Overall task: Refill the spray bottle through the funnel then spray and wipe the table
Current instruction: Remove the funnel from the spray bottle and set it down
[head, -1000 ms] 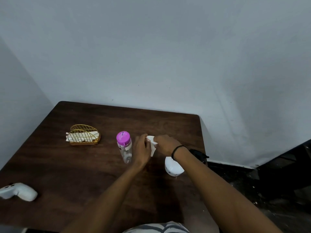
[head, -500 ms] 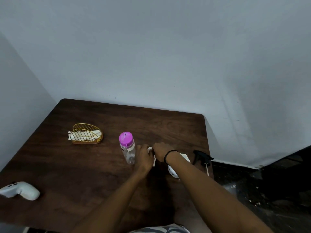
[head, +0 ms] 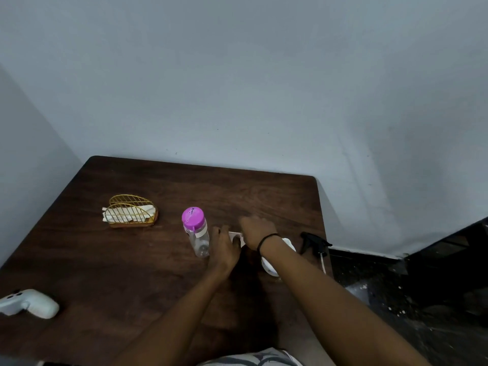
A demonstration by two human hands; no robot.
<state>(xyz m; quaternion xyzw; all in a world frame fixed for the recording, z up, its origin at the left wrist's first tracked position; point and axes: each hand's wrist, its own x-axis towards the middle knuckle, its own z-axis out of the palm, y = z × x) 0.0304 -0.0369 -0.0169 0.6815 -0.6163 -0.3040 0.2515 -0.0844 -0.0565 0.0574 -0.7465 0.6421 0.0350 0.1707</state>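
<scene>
Dim, flat indoor light, cool grey cast; we see no visible source and no glare. The wall (head: 237, 75) brightens slightly mid-right and darkens toward the top corners. The table (head: 132, 260) reads very dark, grain barely resolved. We get a soft shadow under the forearms near the right hand (head: 257, 231). Both hands show mild motion blur, the left hand (head: 223, 247) smeared at the fingers. Wide-angle bending shows along table edges. The floor at right is near black and noisy.

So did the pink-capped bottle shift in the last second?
No. The pink-capped bottle stands at the same offset to the right of the gold napkin holder; only the head camera shifted.
</scene>
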